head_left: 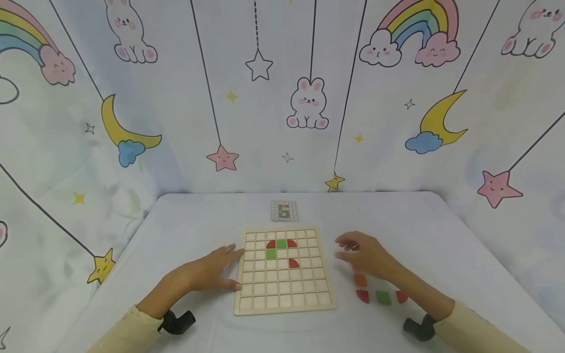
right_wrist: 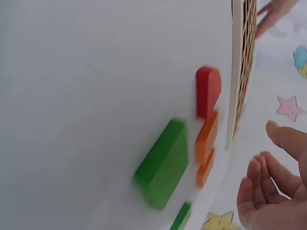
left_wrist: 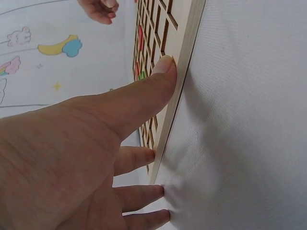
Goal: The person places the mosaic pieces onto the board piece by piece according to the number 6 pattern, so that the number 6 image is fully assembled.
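A wooden grid board (head_left: 259, 288) lies flat on the table. Set in its upper cells are red quarter-circle pieces (head_left: 294, 264) and green square pieces (head_left: 271, 254). My left hand (head_left: 207, 269) rests against the board's left edge; in the left wrist view the thumb (left_wrist: 144, 98) touches the rim, its fingers spread. Off the board's right side hovers my right hand (head_left: 368, 255), fingers loosely bent, and no piece shows between thumb and fingers in the right wrist view. Below it lie an orange square (head_left: 360, 280), a red quarter-circle (head_left: 363, 296), a green square (head_left: 383, 297) and another red piece (head_left: 401, 296).
Behind the board lies a small card (head_left: 284, 211) with a gridded, coloured figure. A white cloth covers the table (head_left: 198, 220). A patterned backdrop (head_left: 273, 113) with rabbits, stars and moons rises at the back and sides.
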`<state>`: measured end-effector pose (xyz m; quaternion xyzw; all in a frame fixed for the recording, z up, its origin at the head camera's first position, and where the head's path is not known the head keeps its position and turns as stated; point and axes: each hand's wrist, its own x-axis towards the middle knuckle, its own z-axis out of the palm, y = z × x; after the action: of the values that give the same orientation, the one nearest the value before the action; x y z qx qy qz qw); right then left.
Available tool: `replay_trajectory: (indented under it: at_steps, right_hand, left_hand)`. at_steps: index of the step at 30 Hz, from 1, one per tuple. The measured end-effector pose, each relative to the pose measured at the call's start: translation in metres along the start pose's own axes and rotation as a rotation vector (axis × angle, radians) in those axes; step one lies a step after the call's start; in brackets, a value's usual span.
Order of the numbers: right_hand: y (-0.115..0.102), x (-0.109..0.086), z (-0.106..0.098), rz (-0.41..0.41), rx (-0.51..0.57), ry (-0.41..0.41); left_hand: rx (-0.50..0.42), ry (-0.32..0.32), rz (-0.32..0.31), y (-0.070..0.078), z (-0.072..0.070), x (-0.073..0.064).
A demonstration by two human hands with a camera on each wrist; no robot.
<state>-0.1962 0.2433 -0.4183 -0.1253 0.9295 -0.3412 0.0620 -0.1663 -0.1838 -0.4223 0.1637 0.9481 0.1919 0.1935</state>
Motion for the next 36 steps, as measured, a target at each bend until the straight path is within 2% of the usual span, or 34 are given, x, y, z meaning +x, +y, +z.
replay_trajectory:
  at_steps: [4, 10, 15, 25, 36]
  right_hand:
    - [0.02, -0.01, -0.016, 0.022, 0.012, 0.031]
    - [0.042, -0.026, -0.032, 0.036, -0.025, 0.067]
    - [0.056, -0.035, -0.036, 0.08, -0.051, 0.048]
    - [0.063, -0.04, -0.038, 0.103, -0.073, -0.044]
    - [0.066, -0.039, -0.038, 0.068, -0.084, -0.064]
  left_hand:
    - [0.005, 0.001, 0.002, 0.0, 0.0, 0.0]
    - [-0.013, -0.004, 0.005, 0.004, -0.002, -0.001]
    - [-0.021, -0.001, 0.012, 0.006, -0.003, -0.003]
    - [-0.02, 0.002, 0.018, 0.004, -0.002, -0.002]
    - [-0.028, 0.001, 0.015, 0.003, -0.002, -0.002]
